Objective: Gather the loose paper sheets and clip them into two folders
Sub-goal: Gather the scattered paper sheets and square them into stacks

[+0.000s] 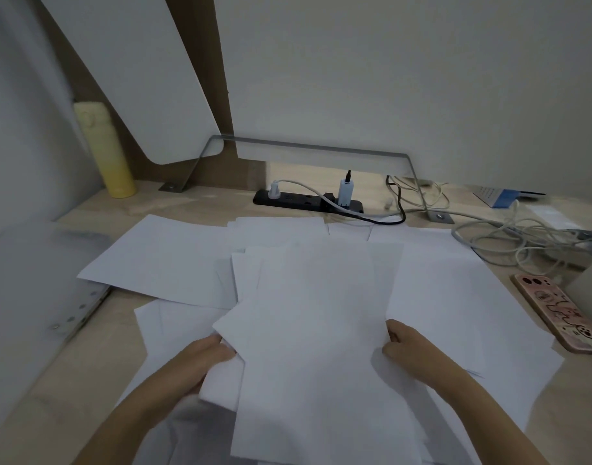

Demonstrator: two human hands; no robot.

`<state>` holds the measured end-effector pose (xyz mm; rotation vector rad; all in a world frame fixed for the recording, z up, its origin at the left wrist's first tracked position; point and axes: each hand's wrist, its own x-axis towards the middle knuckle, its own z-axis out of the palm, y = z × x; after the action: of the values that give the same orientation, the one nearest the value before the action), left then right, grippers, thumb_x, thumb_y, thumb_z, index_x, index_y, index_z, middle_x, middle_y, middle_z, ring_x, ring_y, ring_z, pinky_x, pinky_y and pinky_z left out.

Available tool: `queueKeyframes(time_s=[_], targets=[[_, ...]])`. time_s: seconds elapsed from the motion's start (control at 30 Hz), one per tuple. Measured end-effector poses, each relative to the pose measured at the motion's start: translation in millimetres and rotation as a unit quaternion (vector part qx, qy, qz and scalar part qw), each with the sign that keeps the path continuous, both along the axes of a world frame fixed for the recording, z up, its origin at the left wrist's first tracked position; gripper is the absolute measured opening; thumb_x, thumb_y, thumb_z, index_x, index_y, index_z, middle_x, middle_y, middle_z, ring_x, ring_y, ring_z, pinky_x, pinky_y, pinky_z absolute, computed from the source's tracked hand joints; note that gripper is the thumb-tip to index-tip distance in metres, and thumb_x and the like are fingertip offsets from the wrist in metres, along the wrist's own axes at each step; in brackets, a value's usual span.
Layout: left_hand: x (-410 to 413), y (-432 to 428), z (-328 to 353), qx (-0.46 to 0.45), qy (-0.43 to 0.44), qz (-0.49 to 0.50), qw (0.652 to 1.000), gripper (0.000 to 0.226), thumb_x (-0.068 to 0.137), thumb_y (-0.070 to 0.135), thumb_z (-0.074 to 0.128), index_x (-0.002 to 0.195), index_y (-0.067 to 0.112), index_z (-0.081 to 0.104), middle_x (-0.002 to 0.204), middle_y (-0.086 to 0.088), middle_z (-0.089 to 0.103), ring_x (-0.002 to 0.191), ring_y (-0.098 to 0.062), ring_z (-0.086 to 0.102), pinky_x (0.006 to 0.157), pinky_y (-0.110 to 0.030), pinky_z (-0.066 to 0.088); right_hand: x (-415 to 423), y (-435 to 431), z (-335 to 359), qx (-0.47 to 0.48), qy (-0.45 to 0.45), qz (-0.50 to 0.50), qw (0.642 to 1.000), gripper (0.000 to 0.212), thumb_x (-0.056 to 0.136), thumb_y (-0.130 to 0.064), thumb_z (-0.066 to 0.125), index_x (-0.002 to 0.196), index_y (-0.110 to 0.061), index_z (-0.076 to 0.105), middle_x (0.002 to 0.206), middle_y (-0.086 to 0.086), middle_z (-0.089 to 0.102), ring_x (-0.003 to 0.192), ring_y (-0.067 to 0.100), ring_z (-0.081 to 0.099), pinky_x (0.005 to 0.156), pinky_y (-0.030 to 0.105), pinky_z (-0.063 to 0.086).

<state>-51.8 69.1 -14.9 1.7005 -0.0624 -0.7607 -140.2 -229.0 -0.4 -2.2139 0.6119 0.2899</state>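
Several white paper sheets lie spread and overlapping across the wooden desk. In the middle I hold a loose stack of sheets between both hands, its near end raised toward me. My left hand grips the stack's left edge, and my right hand grips its right edge. A translucent folder with a metal clip strip lies open at the left of the desk. A second folder is not visible.
A yellow bottle stands at the back left. A black power strip with plugs and tangled cables runs along the back. A phone in a pink case lies at the right, beside the sheets.
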Motion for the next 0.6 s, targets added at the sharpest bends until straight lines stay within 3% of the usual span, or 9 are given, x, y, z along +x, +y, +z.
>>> queueKeyframes(time_s=[0.07,0.17,0.27,0.3,0.4,0.43,0.53,0.6], targets=[[4,-1,5,-0.019,0.025,0.005,1.000,0.054,0.059,0.040,0.068,0.106,0.015,0.066,0.096,-0.003,0.075,0.093,-0.021,0.070,0.081,-0.033,0.053,1,2,5,0.001,-0.006,0.022,1.000,0.022,0.085,0.003,0.033,0.074,-0.014,0.043,0.071,-0.002,0.042,0.066,0.014,0.037,0.060,0.022,0.031],[7,-13,12,-0.027,0.048,0.030,0.998,0.073,0.060,0.056,0.075,0.119,0.015,0.061,0.117,-0.007,0.067,0.110,-0.025,0.062,0.101,-0.039,0.044,1,9,6,-0.005,-0.015,0.053,0.998,0.025,0.085,0.003,0.035,0.075,-0.017,0.047,0.066,-0.005,0.040,0.062,0.010,0.035,0.057,0.018,0.029],[12,-21,8,-0.064,0.049,0.060,0.995,0.113,0.029,0.077,0.076,0.127,0.022,0.056,0.128,0.000,0.060,0.120,-0.021,0.054,0.111,-0.041,0.034,1,10,0,-0.010,-0.033,0.042,0.999,0.021,0.084,0.001,0.040,0.070,-0.013,0.035,0.066,-0.003,0.032,0.060,0.012,0.028,0.055,0.021,0.023],[13,-22,8,-0.076,0.053,0.063,0.994,0.113,0.030,0.076,0.076,0.127,0.021,0.056,0.126,0.000,0.061,0.118,-0.022,0.055,0.109,-0.040,0.036,1,7,-2,-0.007,-0.044,0.020,0.999,0.021,0.084,0.000,0.042,0.070,-0.012,0.033,0.066,-0.001,0.031,0.061,0.013,0.027,0.055,0.023,0.022],[11,-21,15,-0.111,0.074,-0.007,0.991,0.060,0.067,0.047,0.072,0.119,0.017,0.062,0.112,-0.004,0.071,0.105,-0.024,0.065,0.093,-0.036,0.047,0,-5,-2,-0.014,-0.087,-0.061,0.994,0.021,0.084,-0.001,0.044,0.070,-0.011,0.033,0.066,0.003,0.033,0.058,0.015,0.028,0.053,0.026,0.021],[10,-17,16,-0.113,0.077,-0.054,0.989,0.053,0.070,0.038,0.075,0.117,0.017,0.062,0.111,-0.005,0.071,0.104,-0.024,0.066,0.090,-0.035,0.049,-1,-9,-2,-0.017,-0.105,-0.081,0.991,0.022,0.084,0.000,0.045,0.069,-0.011,0.032,0.065,0.004,0.033,0.058,0.016,0.028,0.053,0.028,0.021],[11,1,16,-0.052,0.060,-0.167,0.983,0.065,0.060,0.029,0.073,0.122,0.019,0.058,0.117,-0.002,0.069,0.109,-0.020,0.064,0.097,-0.039,0.048,-5,-22,3,-0.015,-0.148,-0.119,0.982,0.028,0.083,0.003,0.046,0.068,-0.012,0.028,0.063,0.005,0.027,0.057,0.017,0.025,0.054,0.030,0.019],[19,7,16,0.009,0.007,-0.142,0.990,0.068,0.057,0.029,0.071,0.123,0.021,0.055,0.118,-0.001,0.068,0.107,-0.019,0.065,0.099,-0.040,0.047,-5,-30,5,-0.012,-0.154,-0.131,0.979,0.029,0.083,0.003,0.045,0.068,-0.014,0.027,0.064,0.005,0.027,0.058,0.016,0.024,0.055,0.030,0.018]])
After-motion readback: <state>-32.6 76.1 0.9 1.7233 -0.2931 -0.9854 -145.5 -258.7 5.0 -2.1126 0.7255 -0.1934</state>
